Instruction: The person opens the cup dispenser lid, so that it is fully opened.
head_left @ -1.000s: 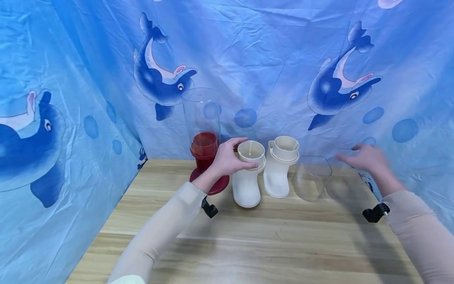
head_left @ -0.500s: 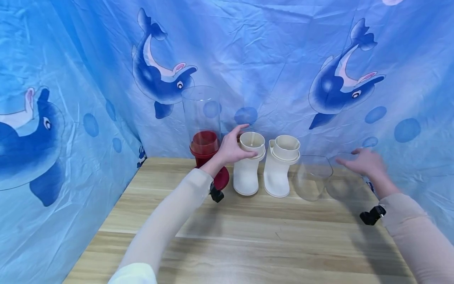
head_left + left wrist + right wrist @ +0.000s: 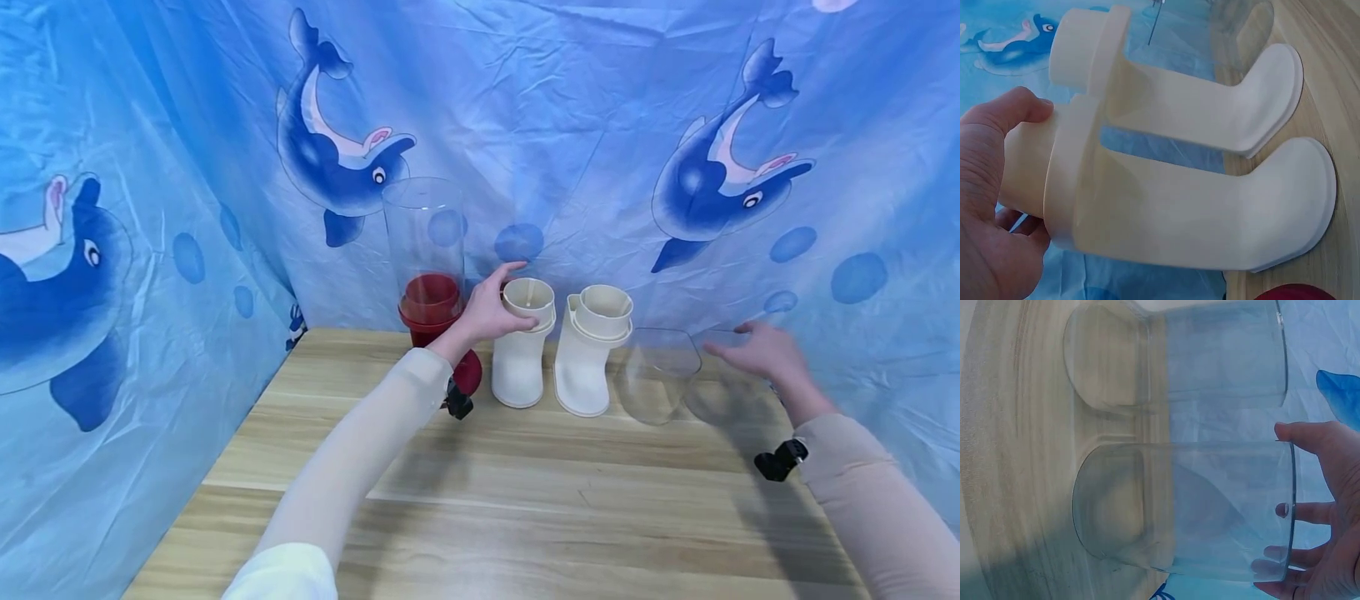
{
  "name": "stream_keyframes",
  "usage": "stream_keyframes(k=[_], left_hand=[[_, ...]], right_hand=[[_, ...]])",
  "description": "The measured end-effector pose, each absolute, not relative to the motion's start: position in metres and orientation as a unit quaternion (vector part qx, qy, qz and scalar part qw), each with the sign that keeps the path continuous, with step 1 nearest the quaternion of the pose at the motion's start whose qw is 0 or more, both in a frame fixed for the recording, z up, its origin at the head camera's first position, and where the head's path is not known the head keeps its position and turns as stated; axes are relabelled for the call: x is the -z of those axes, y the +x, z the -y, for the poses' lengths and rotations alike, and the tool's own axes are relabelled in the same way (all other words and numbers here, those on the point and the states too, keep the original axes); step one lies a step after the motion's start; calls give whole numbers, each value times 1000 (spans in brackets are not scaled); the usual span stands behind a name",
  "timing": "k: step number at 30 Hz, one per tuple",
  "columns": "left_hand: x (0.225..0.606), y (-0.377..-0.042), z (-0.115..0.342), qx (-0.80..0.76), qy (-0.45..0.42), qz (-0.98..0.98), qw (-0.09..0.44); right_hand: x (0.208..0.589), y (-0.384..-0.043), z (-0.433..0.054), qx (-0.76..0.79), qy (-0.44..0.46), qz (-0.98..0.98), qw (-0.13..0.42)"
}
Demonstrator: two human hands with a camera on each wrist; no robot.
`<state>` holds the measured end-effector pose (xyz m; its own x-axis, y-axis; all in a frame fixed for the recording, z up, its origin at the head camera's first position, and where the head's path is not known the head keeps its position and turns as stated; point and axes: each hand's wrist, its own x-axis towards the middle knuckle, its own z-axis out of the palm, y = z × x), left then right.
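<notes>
Two cream plastic boot-shaped pieces with round open necks stand upright side by side near the back of the table. My left hand (image 3: pixel 491 310) grips the neck of the left boot-shaped piece (image 3: pixel 1166 212), thumb on one side and fingers on the other. The second boot-shaped piece (image 3: pixel 585 367) stands just right of it. Farther right are two clear containers with rounded feet. At the outer clear container (image 3: pixel 1229 512), my right hand (image 3: pixel 765 354) holds the rim between thumb and fingers, with some fingertips showing through the wall. The other clear container (image 3: pixel 1222 356) stands beside it.
Left of the cream pieces stands a red base (image 3: pixel 431 304) with a tall clear cylinder (image 3: pixel 423 217) on it, partly behind my left hand. A blue dolphin-print cloth (image 3: pixel 562 125) hangs behind and beside the wooden table (image 3: pixel 525 500).
My left hand has pushed the left cream boot-shaped piece back, level with the other one. My right hand has shifted slightly left and down at the outer clear container.
</notes>
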<state>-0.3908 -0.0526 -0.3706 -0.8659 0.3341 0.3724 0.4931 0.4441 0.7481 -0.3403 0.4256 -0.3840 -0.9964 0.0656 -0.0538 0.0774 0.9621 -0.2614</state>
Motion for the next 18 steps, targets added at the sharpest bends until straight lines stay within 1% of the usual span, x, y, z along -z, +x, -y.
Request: stream_keyframes(k=[6,10,15,18], left_hand=[[369,-390,55,452,-243,855,74],[368,-384,52,409,-243,875,90],[363,-357,50,306,-268,900,155],[356,-336,55,268,-301,890,212]], right_hand=[[390,-342,-427,140,19,-990,27],[392,-340,-430,147,3,-989,20],[395,-330,-435,179,5,-984,-14],[399,-324,-435,189,9,-981,-32]])
